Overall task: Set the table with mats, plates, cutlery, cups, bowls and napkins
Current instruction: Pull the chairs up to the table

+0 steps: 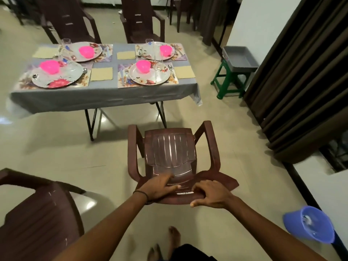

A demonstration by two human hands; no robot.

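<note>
A brown plastic chair stands on the floor in front of me, facing the table. My left hand and my right hand both grip the top of its backrest. The table with a grey cloth stands further off. On it lie several floral mats, each with a plate, a pink bowl, cutlery and a clear glass. Yellow napkins lie beside the mats.
A second brown chair stands at my lower left. Two more chairs stand behind the table. A grey tub sits on a green stool at the right. Dark curtains hang at the right, with a blue bucket below.
</note>
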